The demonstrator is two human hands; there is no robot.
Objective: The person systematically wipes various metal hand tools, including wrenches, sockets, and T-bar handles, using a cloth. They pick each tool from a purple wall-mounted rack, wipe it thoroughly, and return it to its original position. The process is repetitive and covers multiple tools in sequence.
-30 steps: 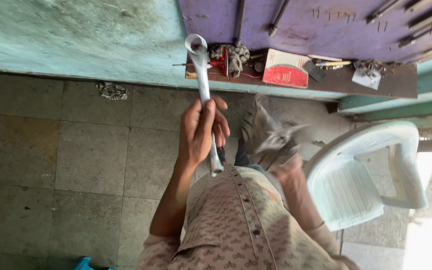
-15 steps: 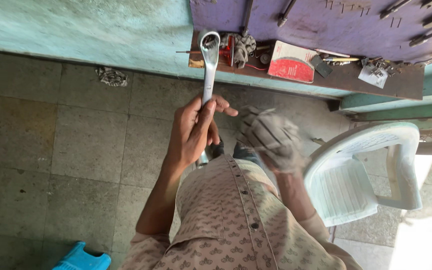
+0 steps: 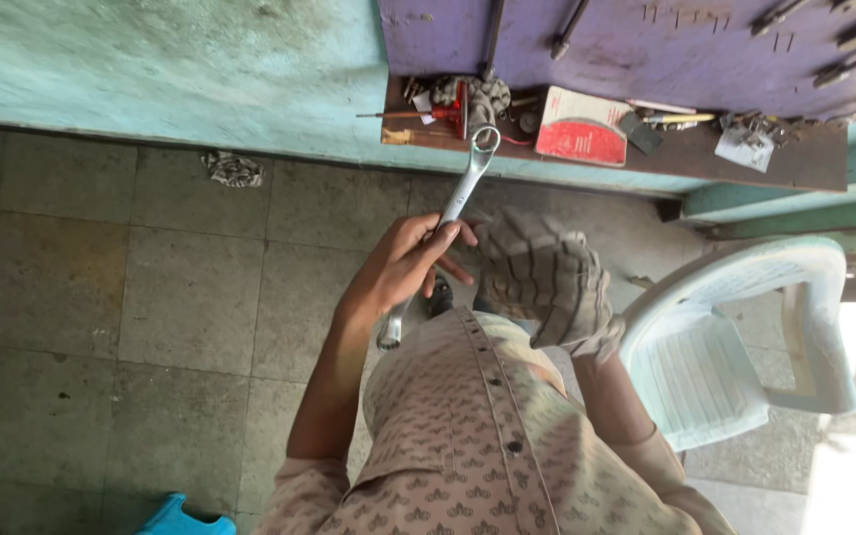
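Observation:
My left hand (image 3: pixel 406 266) grips a long silver ring spanner (image 3: pixel 460 188) around its middle, the shaft tilted with one ring end up near the shelf and the other end down by my shirt. My right hand (image 3: pixel 550 282) is wrapped in a dirty striped grey rag (image 3: pixel 537 263) just right of the spanner, close to it but apart. Both hands are in front of my patterned beige shirt.
A brown wooden shelf (image 3: pixel 795 159) on the wall carries a red and white box (image 3: pixel 579 137), a rag and small tools. A purple tool board (image 3: pixel 626 45) hangs above. A white plastic chair (image 3: pixel 735 347) stands at right. A crumpled rag (image 3: pixel 235 168) lies on the tiled floor; a blue stool (image 3: pixel 175 517) is at the bottom.
My left hand has tilted the spanner from upright to a slant and lowered it. The rag-covered right hand has come closer to the spanner and looks steadier.

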